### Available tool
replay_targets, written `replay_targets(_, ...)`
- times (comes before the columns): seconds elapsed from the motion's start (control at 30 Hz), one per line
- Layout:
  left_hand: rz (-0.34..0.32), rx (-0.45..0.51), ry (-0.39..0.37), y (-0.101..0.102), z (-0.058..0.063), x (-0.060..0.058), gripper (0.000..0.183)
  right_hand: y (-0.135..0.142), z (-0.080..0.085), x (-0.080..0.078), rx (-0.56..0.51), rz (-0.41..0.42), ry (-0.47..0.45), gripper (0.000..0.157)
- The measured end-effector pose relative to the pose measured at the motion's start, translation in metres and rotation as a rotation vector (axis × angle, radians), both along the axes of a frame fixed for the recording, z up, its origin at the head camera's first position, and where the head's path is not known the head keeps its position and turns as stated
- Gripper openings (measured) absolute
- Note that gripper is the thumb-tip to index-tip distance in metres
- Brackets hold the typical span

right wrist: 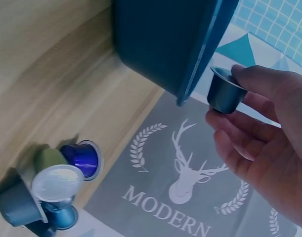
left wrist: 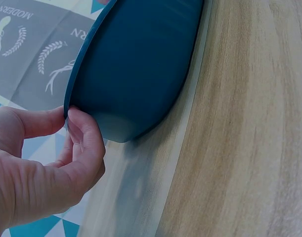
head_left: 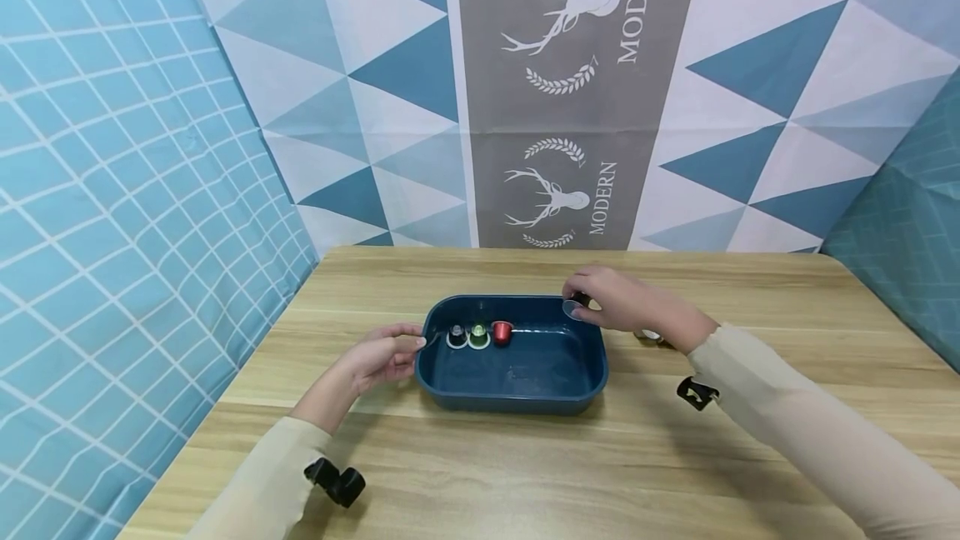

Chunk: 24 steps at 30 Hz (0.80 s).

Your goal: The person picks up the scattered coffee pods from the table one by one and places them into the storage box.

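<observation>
A dark blue rectangular basin (head_left: 517,404) stands on the wooden table. My left hand (head_left: 386,354) pinches its left rim between thumb and fingers, as the left wrist view shows closely. Over the basin's right back corner, my right hand (head_left: 617,298) holds a dark coffee capsule (right wrist: 225,91) between thumb and fingertips, its pale rim facing the basin. Inside the basin, along the back left, are a black capsule (head_left: 457,336), a green capsule (head_left: 478,336) and a red capsule (head_left: 502,332) lying on its side.
Several more capsules lie piled on the table right of the basin, partly behind my right forearm; among them are a blue-purple capsule (right wrist: 84,159) and a grey capsule (right wrist: 20,200). Patterned cloth (head_left: 555,107) hangs behind the table (head_left: 465,473), and blue checked cloth (head_left: 112,215) at the left.
</observation>
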<state>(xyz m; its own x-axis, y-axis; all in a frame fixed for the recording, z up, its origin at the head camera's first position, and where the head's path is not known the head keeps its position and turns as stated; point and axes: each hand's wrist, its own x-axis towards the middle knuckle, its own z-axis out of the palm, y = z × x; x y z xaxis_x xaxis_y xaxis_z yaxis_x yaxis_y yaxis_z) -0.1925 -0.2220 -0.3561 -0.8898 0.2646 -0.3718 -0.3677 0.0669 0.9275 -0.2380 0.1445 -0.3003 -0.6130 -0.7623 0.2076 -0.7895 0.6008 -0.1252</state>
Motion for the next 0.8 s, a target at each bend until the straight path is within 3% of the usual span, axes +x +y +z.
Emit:
replay_targets(0.3, -0.006, 0.002, 0.001, -0.001, -0.001, 0.000, 0.034, -0.016, 0.015, -0.005, 0.085, 0.037, -0.052, 0.012)
replay_targets(0.8, -0.002, -0.002, 0.000, 0.000, 0.000, 0.000, 0.034, -0.048, 0.032, -0.008, 0.217, 0.018, -0.185, 0.016)
